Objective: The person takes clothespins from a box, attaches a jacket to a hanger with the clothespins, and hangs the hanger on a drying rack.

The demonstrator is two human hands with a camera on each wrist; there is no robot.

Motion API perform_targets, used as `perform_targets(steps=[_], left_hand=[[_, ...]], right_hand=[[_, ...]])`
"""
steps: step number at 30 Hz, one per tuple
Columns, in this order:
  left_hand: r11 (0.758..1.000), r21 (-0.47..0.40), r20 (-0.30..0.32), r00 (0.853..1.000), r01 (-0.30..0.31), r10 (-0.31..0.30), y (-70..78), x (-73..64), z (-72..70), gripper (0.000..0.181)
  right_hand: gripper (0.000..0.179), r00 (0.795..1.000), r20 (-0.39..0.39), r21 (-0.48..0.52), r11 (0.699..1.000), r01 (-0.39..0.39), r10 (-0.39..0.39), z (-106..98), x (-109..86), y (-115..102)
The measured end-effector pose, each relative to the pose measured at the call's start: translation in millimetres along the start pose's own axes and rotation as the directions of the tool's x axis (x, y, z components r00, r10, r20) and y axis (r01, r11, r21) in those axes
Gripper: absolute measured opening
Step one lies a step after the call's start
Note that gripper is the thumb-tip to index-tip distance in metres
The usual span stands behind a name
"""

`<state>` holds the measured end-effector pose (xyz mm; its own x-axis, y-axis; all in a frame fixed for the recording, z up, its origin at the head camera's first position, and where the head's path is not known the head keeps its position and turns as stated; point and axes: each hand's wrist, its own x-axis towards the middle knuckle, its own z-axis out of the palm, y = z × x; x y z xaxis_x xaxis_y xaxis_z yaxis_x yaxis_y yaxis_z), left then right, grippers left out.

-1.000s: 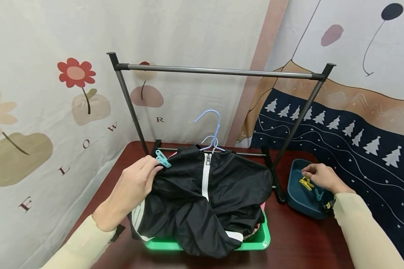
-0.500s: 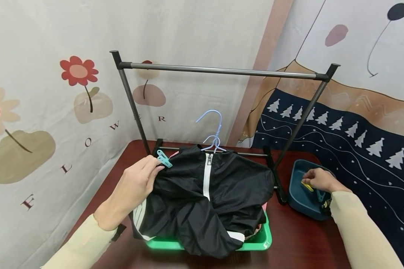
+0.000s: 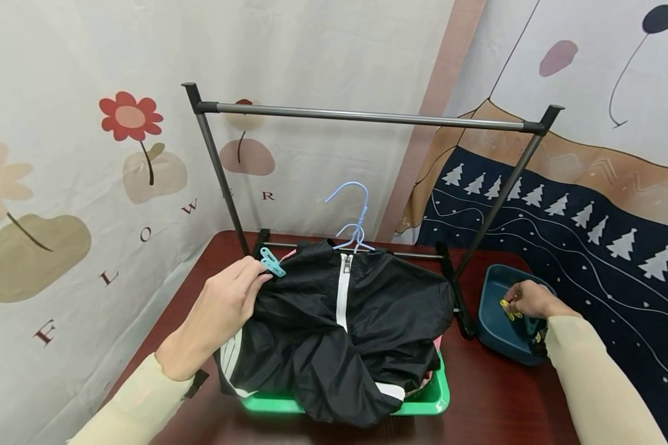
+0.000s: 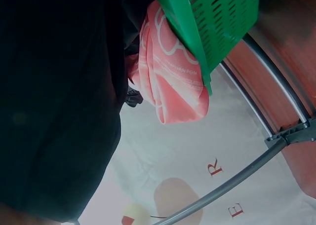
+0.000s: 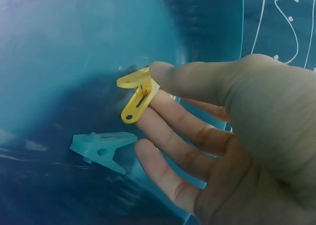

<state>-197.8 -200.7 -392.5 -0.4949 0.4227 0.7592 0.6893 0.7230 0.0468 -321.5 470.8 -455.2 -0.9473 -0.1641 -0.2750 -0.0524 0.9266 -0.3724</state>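
Observation:
A black jacket (image 3: 306,327) with a white-edged zip lies over the green basket (image 3: 434,402), a light-blue hanger (image 3: 362,210) standing up out of its collar. My left hand (image 3: 222,303) pinches the jacket at its left shoulder, where a light-blue clothespin (image 3: 271,262) sits right at the fingertips. In the left wrist view, the black fabric hides most of that hand. My right hand (image 3: 534,299) reaches into the dark blue tray (image 3: 492,321) and pinches a yellow clothespin (image 5: 140,96) between thumb and fingers. Beside those fingers lies a teal clothespin (image 5: 101,148).
A metal garment rack (image 3: 362,116) stands behind the basket, its right foot (image 3: 467,324) close to the tray. Pink cloth (image 4: 170,72) hangs over the basket's edge beneath the jacket. Printed curtains surround the dark red table (image 3: 490,408).
My right fingers have closed around a yellow clothespin in the tray and turned it slightly. My left hand and the jacket have stayed in place.

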Motion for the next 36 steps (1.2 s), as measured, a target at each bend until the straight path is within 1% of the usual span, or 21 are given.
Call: perform_targets(steps=[4,10,14,19,25,31,33,36], left_hand=[[1.0,-0.003,-0.006,1.0,-0.004,0.004,0.1,-0.4,-0.2,0.039],[1.0,-0.004,-0.014,1.0,-0.005,0.005,-0.1,-1.2,-0.1,0.037],[1.0,-0.004,-0.012,1.0,-0.003,0.003,0.3,-1.2,-0.2,0.038],[1.0,-0.006,-0.009,1.0,0.001,-0.002,0.8,-1.4,-0.3,0.039],[1.0,-0.01,-0.019,1.0,-0.007,0.007,0.6,-1.9,0.3,0.037],[1.0,-0.008,-0.026,1.0,-0.013,0.013,0.7,-1.6,-0.2,0.037],[1.0,-0.011,-0.024,1.0,-0.011,0.011,0.6,-1.5,-0.4,0.037],[1.0,-0.014,-0.013,1.0,-0.005,0.005,0.5,-1.4,-0.8,0.037]], right_hand=[[0.017,1.0,0.005,0.005,1.0,-0.01,0.01,-1.0,0.3,0.4],[0.017,0.999,0.02,0.024,0.999,-0.042,0.041,-1.0,-1.0,-0.8],[0.018,0.998,0.031,0.023,0.998,-0.05,0.049,-1.3,-4.1,-3.3],[0.019,0.999,0.035,0.024,0.999,-0.04,0.04,-0.8,-7.1,-6.0],[0.018,0.999,0.032,0.014,0.999,-0.043,0.042,0.4,-6.6,-5.3],[0.022,0.999,0.032,0.044,0.998,-0.04,0.038,-0.8,-5.4,-3.4],[0.022,0.999,0.031,0.046,0.998,-0.047,0.045,-1.2,-4.0,-1.5],[0.021,0.999,0.03,0.051,0.998,-0.037,0.036,-2.0,-2.7,0.2]])
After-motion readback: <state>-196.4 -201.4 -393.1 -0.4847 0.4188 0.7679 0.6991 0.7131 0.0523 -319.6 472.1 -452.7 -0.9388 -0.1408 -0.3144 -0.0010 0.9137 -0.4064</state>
